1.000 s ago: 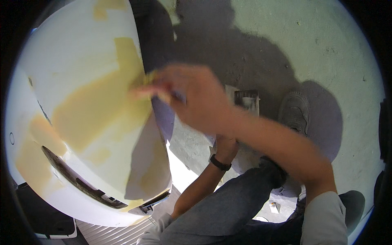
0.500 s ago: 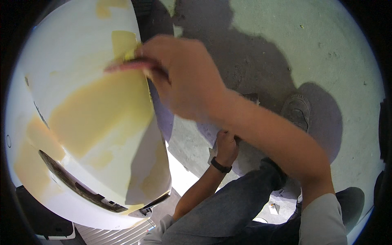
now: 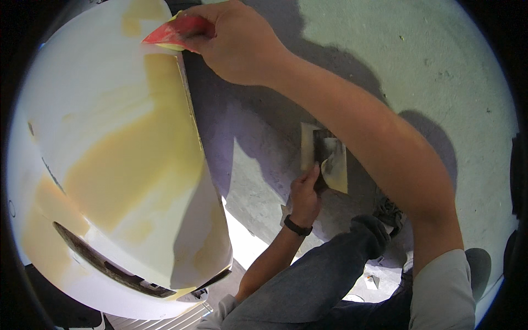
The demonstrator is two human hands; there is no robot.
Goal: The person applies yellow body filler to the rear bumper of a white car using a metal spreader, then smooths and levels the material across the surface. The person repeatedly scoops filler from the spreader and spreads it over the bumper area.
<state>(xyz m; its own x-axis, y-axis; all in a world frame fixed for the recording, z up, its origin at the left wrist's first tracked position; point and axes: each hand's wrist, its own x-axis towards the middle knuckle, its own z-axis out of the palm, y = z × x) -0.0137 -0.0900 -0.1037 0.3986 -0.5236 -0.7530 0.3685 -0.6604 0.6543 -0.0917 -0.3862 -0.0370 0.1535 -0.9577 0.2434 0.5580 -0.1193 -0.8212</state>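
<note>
I see no packages, labels, signs or screens anywhere around me here.

- Right arm is extended up and forward across the frame, elbow nearly straight, grey sleeve pushed to the upper arm.
- Right hand (image 3: 236,47) is held at the top of the view, knuckles up, fingers curled shut in a pinch grip, thumb side toward the left.
- Left forearm is raised from below, bare, a dark band worn at the wrist.
- Left hand (image 3: 304,193) is held low at centre, back toward the camera, fingers closed in a grip, thumb pointing up.
</note>
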